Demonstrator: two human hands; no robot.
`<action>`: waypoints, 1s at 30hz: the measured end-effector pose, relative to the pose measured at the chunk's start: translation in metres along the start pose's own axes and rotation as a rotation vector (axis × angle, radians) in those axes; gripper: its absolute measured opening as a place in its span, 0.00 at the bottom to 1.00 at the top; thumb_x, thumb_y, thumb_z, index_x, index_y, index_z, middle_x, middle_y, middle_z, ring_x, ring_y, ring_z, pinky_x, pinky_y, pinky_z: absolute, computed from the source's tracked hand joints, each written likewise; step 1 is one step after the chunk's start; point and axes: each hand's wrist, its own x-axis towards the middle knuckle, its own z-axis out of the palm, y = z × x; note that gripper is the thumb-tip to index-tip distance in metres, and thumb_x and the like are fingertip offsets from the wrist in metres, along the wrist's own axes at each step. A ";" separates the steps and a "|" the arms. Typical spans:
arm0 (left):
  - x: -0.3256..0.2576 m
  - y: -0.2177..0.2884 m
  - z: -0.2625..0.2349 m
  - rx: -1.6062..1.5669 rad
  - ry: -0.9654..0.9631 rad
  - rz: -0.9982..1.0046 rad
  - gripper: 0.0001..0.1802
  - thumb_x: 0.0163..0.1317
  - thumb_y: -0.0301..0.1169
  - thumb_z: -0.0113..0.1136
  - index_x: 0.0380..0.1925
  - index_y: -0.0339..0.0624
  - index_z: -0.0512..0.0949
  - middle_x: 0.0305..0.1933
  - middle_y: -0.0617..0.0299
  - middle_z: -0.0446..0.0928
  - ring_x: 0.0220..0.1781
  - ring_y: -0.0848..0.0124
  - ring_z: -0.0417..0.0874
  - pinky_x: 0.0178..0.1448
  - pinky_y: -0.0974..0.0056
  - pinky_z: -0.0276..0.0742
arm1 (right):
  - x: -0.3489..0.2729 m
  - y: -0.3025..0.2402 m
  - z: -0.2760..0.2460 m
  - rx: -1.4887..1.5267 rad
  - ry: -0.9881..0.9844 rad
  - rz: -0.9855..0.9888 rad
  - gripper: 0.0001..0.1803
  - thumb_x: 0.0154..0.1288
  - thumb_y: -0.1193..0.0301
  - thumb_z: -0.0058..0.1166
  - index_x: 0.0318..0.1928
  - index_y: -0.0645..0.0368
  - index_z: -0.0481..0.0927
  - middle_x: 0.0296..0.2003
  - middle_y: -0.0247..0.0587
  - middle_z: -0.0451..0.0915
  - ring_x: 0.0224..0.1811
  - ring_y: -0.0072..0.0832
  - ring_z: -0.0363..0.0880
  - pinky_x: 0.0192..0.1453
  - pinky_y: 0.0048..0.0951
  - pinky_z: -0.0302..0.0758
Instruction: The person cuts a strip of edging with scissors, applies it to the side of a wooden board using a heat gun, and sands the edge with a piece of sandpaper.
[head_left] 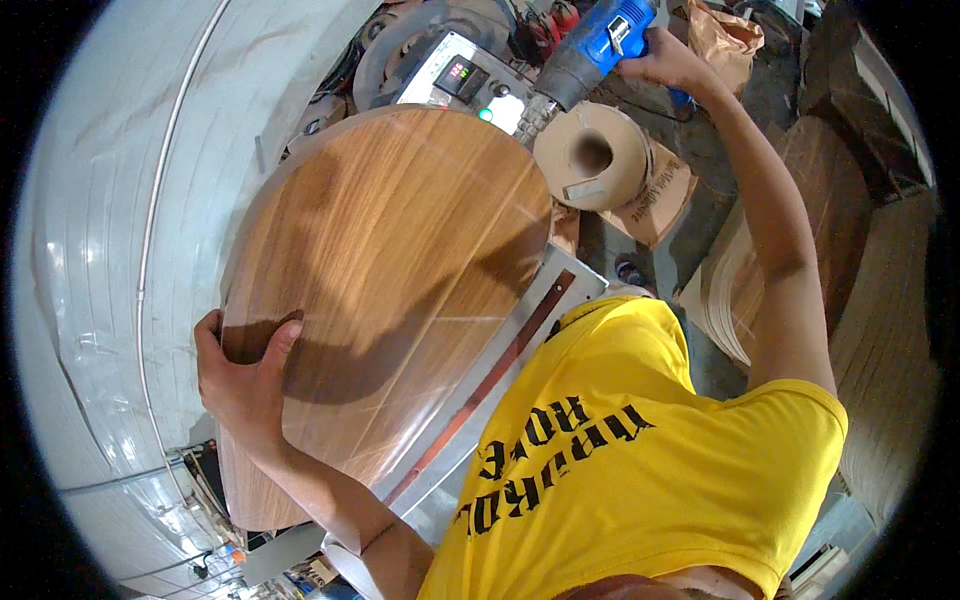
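The shirt (665, 470) and package (660, 195) bear lettering (575, 410); the display (462, 76), digits (458, 71).

The left hand (244, 385) grips a wooden panel (420, 220); the right hand (670, 62) holds a blue heat gun (592, 52).

Dark shadows are cast across the rounded brown wood-grain panel (385, 310) at the frame's centre; glare is caught on the pale glossy sheeting (95, 280) at left. Lines are bent and corners blackened.
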 end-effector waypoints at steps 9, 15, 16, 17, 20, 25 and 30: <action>0.001 -0.005 0.002 0.013 0.030 0.067 0.46 0.46 0.48 0.92 0.61 0.37 0.80 0.50 0.48 0.89 0.51 0.54 0.90 0.57 0.52 0.85 | -0.021 0.018 0.009 0.055 -0.059 0.103 0.23 0.57 0.55 0.78 0.44 0.59 0.87 0.28 0.36 0.86 0.29 0.23 0.83 0.36 0.31 0.80; 0.000 -0.010 0.003 0.029 0.043 0.076 0.45 0.47 0.46 0.92 0.61 0.37 0.80 0.48 0.50 0.89 0.50 0.57 0.89 0.56 0.53 0.85 | -0.038 0.022 0.016 0.131 -0.043 0.069 0.24 0.59 0.55 0.76 0.37 0.64 0.83 0.21 0.33 0.81 0.23 0.21 0.80 0.29 0.30 0.76; 0.000 -0.010 0.004 0.028 0.040 0.074 0.45 0.47 0.46 0.92 0.61 0.37 0.80 0.48 0.51 0.89 0.49 0.58 0.89 0.56 0.54 0.85 | -0.037 0.023 0.015 0.127 -0.077 0.099 0.23 0.59 0.55 0.76 0.37 0.64 0.83 0.21 0.33 0.81 0.23 0.21 0.80 0.29 0.30 0.76; 0.000 -0.010 0.004 0.028 0.038 0.072 0.45 0.47 0.46 0.92 0.61 0.37 0.80 0.48 0.51 0.90 0.49 0.58 0.89 0.56 0.54 0.85 | -0.036 0.024 0.014 0.123 -0.111 0.128 0.23 0.60 0.56 0.76 0.38 0.64 0.84 0.21 0.33 0.81 0.23 0.21 0.80 0.29 0.29 0.76; -0.002 -0.009 0.002 0.030 0.031 0.060 0.44 0.47 0.46 0.92 0.60 0.37 0.80 0.48 0.51 0.90 0.49 0.58 0.89 0.57 0.54 0.85 | -0.040 0.008 0.011 0.157 -0.102 0.103 0.22 0.60 0.57 0.76 0.39 0.64 0.84 0.22 0.33 0.81 0.24 0.20 0.80 0.29 0.27 0.76; -0.004 -0.001 -0.001 0.006 0.029 0.042 0.45 0.47 0.47 0.92 0.60 0.37 0.80 0.49 0.50 0.90 0.50 0.57 0.89 0.57 0.54 0.85 | -0.032 0.021 0.011 0.171 -0.047 0.076 0.21 0.58 0.57 0.78 0.40 0.60 0.87 0.27 0.33 0.85 0.29 0.22 0.81 0.33 0.28 0.78; -0.006 -0.002 -0.003 0.025 0.023 0.060 0.45 0.46 0.47 0.92 0.61 0.37 0.80 0.49 0.50 0.90 0.50 0.56 0.90 0.58 0.54 0.85 | -0.032 -0.008 -0.001 0.090 -0.056 0.129 0.22 0.57 0.55 0.79 0.42 0.59 0.89 0.32 0.35 0.87 0.34 0.23 0.83 0.39 0.29 0.81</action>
